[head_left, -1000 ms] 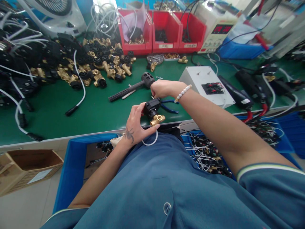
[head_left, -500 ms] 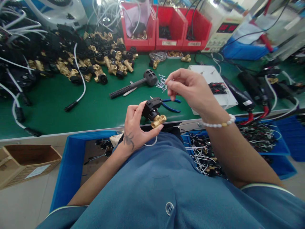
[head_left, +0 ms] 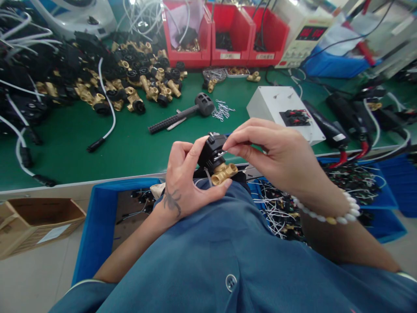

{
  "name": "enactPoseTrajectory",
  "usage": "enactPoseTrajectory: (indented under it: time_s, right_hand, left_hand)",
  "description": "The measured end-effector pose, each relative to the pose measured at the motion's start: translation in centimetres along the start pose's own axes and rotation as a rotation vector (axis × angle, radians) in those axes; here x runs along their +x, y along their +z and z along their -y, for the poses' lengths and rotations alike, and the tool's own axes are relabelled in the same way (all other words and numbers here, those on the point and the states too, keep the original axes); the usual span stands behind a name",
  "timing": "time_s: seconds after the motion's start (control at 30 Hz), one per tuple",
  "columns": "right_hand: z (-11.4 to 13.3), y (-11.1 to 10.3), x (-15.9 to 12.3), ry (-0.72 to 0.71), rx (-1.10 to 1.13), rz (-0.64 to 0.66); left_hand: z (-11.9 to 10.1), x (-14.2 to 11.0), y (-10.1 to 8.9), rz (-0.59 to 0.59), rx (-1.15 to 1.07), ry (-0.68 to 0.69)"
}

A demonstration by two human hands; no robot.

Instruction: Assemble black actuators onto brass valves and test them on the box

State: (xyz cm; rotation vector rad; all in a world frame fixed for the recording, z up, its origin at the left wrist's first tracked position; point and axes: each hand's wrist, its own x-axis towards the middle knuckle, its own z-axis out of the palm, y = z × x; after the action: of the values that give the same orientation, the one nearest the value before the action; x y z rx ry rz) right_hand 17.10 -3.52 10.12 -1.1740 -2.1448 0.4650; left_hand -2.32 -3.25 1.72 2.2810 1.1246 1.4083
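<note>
My left hand [head_left: 187, 182] grips a motorized valve, with its black actuator housing [head_left: 210, 150] tilted above a brass valve body [head_left: 224, 174]. The thumb presses near the brass part, and the fingers wrap the housing's far side. At the joint between housing and brass, my right hand [head_left: 270, 152] pinches a small metal clip [head_left: 221, 154] against the valve. Its exact seating is too small to make out. Beyond the hands lies a loose pile of similar metal clips [head_left: 223, 110]. Next to that pile rests a black mallet [head_left: 182, 114].
Brass valve bodies [head_left: 150, 89] and black cabled actuators crowd the bench's left and back. Red bins [head_left: 189, 56] line the rear. A white switch box [head_left: 270, 104] and black-handled tools [head_left: 325, 126] stand right. Blue crates [head_left: 93, 221] sit below the bench edge.
My right hand has come down and toward me from near the clip pile, bringing a clip to the valve. The valve in my left hand has turned slightly. The pliers are now mostly covered.
</note>
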Motion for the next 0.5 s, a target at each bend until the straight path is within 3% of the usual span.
enactPoseTrajectory:
  time_s: [0.2,0.5]
  right_hand:
    - [0.7,0.08,-0.06,-0.112,-0.199,0.005]
    - [0.91,-0.44,0.19,-0.209,-0.261,0.114]
  left_hand:
    - [-0.26,0.11,-0.35,0.041,0.01,0.009]
    - [-0.42,0.1,-0.36,0.075,0.006,0.004]
